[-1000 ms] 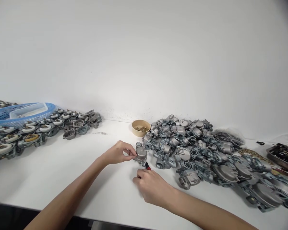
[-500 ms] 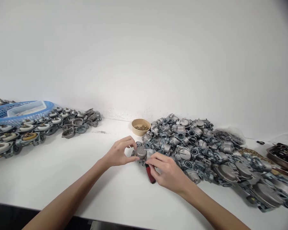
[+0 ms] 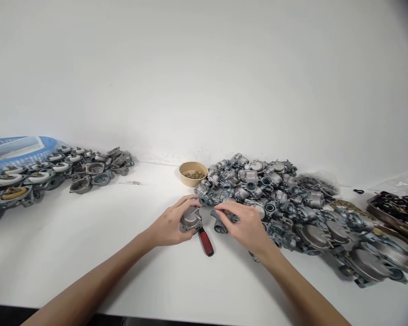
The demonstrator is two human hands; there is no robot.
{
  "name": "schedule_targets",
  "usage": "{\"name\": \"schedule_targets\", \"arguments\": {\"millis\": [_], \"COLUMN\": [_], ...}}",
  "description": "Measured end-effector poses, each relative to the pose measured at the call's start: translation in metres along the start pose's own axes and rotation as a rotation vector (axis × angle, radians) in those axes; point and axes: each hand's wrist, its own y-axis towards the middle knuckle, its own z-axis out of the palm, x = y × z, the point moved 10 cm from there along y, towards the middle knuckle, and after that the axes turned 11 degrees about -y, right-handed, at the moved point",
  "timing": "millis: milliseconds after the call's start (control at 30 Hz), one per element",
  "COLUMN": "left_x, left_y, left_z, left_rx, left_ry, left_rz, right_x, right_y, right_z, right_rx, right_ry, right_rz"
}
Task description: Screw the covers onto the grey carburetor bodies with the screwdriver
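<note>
My left hand [image 3: 175,222] is wrapped round a grey metal carburetor [image 3: 191,218] with its rounded float bowl facing up. A red-handled tool [image 3: 206,242] lies on the table just below that carburetor; its far end is hidden. To the right, my right hand [image 3: 243,224] has thumb and forefinger pinched together. Whatever is between those fingertips is too small or hidden to make out. Another carburetor [image 3: 221,226] rests right under the right hand's fingers, at the edge of the pile of carburetors [image 3: 253,185].
A tan round bowl [image 3: 193,183] of small brass-coloured parts stands behind the hands. Leftward are loose metal bowls [image 3: 95,168], carburetor bodies with white floats [image 3: 39,176] and a blue basket [image 3: 49,144]. A tray of dark parts [image 3: 394,208] sits far right.
The right hand has left the red-handled tool, which now lies on the table, and moved up to the pile's edge. My left hand has closed round the carburetor. The view has shifted slightly.
</note>
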Motion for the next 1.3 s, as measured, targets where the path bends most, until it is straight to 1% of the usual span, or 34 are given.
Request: {"name": "schedule_targets", "arguments": {"millis": [100,233,400,600,767,833,933,1033,1167,1300], "left_x": [-0.001,0.000,-0.001,-0.003,-0.005,-0.007,-0.008,-0.005,0.004,0.013], "left_y": [-0.002,-0.004,-0.003,-0.003,-0.001,-0.001,-0.003,-0.005,-0.005,-0.004], "left_z": [0.001,0.008,0.011,0.011,0.011,0.010,0.007,0.000,-0.008,-0.010], "left_rx": [0.071,0.134,0.157,0.163,0.148,0.160,0.205,0.215,0.216,0.230], "left_ry": [-0.049,-0.089,-0.093,-0.112,-0.136,-0.127,-0.094,-0.068,-0.065,-0.081], "left_rz": [0.018,0.042,0.039,0.039,0.018,0.026,0.041,0.046,0.041,-0.025], "right_x": [0.004,0.011,0.018,0.024,0.034,0.041,0.052,0.057,0.060,0.063], "right_y": [-0.003,-0.005,-0.009,-0.012,-0.015,-0.021,-0.038,-0.049,-0.054,-0.055], "right_z": [0.010,0.023,0.038,0.047,0.040,0.040,0.048,0.058,0.068,0.075], "right_rx": [0.022,0.071,0.155,0.190,0.209,0.252,0.353,0.410,0.421,0.382], "right_ry": [0.020,0.038,0.038,-0.012,-0.108,-0.163,-0.251,-0.366,-0.475,-0.529], "right_rz": [-0.009,-0.051,-0.123,-0.186,-0.302,-0.381,-0.529,-0.620,-0.700,-0.759]}}
